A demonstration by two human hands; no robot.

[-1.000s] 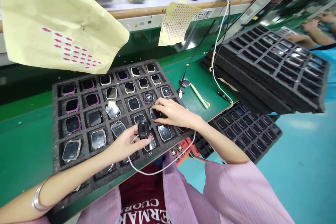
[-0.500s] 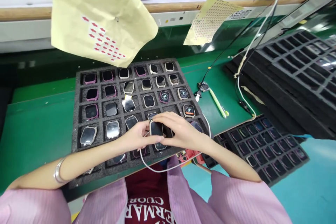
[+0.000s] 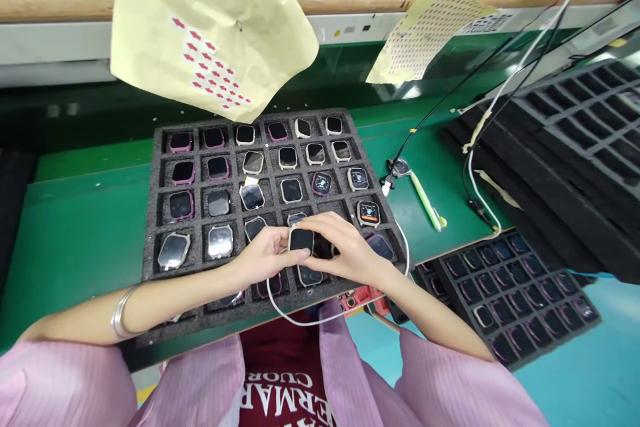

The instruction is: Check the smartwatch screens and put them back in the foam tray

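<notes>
A smartwatch (image 3: 301, 241) with a dark screen and a pale case is held between both hands, just above the foam tray (image 3: 234, 203). My left hand (image 3: 267, 255) grips its left side, thumb at the lower edge. My right hand (image 3: 345, 250) pinches it from the right. A white cable (image 3: 295, 321) comes out from under my left hand and loops round to the right; its end at the watch is hidden. Several more watches lie in the tray's compartments, among them a lit one (image 3: 369, 212) and a purple-cased one (image 3: 321, 183).
Right of the tray, a light green pen-like tool (image 3: 425, 200) lies near a cable plug (image 3: 387, 185). Stacked black foam trays (image 3: 560, 140) stand at the right, and a lower tray of watches (image 3: 515, 293) sits below the bench edge. Yellow sticker sheets (image 3: 210, 27) hang from the shelf.
The held watch has turned its dark screen more toward the camera, and my fingers have shifted slightly round it. The whole view has shifted a little.
</notes>
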